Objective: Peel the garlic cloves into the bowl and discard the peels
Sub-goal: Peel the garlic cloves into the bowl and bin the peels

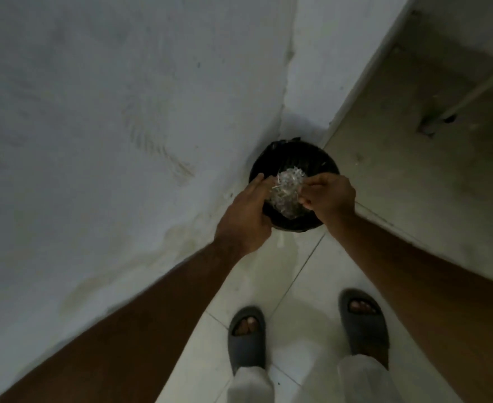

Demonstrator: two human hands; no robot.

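Observation:
A round bin (pixel 318 154) lined with a black bag stands on the floor in the wall corner. Directly above its opening I hold a pale, crinkly bundle of garlic peels (pixel 287 190), which looks like it sits in clear plastic. My left hand (pixel 246 216) cups the bundle from the left with its fingers bent round it. My right hand (pixel 331 197) pinches the bundle's right edge between thumb and fingertips. No bowl or garlic cloves are in view.
A white stained wall (pixel 108 126) runs along the left, and a wall pillar (pixel 332 62) closes the corner behind the bin. Pale floor tiles (pixel 297 286) lie below, with my two feet in dark slippers (pixel 246 338). A raised ledge (pixel 414 158) runs at the right.

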